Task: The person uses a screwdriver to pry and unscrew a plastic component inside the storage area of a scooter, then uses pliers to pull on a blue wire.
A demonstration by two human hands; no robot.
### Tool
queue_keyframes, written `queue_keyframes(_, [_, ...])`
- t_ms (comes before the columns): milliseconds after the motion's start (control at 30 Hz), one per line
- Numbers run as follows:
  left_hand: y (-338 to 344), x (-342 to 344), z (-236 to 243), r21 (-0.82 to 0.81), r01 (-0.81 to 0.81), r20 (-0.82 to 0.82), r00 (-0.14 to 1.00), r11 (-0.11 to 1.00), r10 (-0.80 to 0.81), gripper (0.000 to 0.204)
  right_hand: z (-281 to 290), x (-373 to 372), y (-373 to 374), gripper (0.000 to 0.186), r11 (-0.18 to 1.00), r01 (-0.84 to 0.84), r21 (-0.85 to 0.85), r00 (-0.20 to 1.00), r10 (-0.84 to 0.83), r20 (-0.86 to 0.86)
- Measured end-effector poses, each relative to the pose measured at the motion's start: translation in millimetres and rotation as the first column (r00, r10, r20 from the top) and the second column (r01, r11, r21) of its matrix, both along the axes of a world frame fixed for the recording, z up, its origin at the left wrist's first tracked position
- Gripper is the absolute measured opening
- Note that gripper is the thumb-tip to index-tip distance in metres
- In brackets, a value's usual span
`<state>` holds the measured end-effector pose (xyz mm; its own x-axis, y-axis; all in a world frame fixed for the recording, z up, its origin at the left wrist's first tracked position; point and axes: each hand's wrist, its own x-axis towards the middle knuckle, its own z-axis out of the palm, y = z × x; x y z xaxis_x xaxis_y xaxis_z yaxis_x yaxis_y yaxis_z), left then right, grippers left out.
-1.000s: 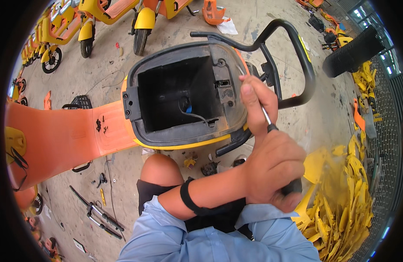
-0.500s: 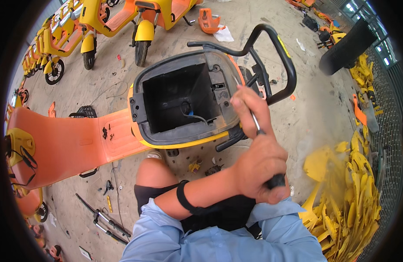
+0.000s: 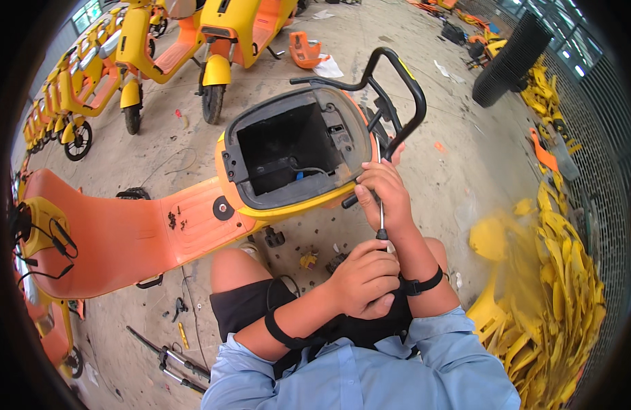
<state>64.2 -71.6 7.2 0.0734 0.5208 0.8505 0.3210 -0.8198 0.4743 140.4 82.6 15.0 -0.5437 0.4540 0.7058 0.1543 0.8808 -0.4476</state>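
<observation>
My left hand [image 3: 367, 279] is wrapped round the handle of a long screwdriver [image 3: 382, 220], covering most of the grip. Further up, the fingers of my right hand [image 3: 389, 195] close round its metal shaft. The shaft points away from me, to the rear edge of an orange and yellow scooter body [image 3: 309, 207], beside the black tubular rear rail [image 3: 419, 102]. Where exactly the tip sits is hard to make out. The scooter's seat is off, and its dark storage box [image 3: 271, 140] stands uncovered, with a cable and a blue connector inside.
Small dark screws [image 3: 172, 220] and a round black part [image 3: 223, 208] lie on the orange footboard. A fork-like metal part [image 3: 172, 362] is on the floor at the left. Yellow panels [image 3: 534, 301] are heaped at right. More scooters [image 3: 216, 68] stand at the far left.
The view has shifted, and the scooter's rear and rail sit further left. My hands have moved left and lower, both still on the screwdriver, which is now more upright in the picture.
</observation>
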Motion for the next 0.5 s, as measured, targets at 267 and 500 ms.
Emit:
queue_keyframes(267, [-14, -14, -11, -0.158, 0.076, 0.102, 0.993, 0.985, -0.061, 0.021, -31, 39, -23, 0.017, 0.919, 0.394, 0.015, 0.916, -0.392, -0.086])
queue_keyframes(500, [-51, -35, -30, -0.439, 0.163, 0.35, 0.937, 0.884, 0.001, 0.032, -26, 50, -46, 0.018, 0.926, 0.375, -0.033, 0.917, -0.366, 0.157])
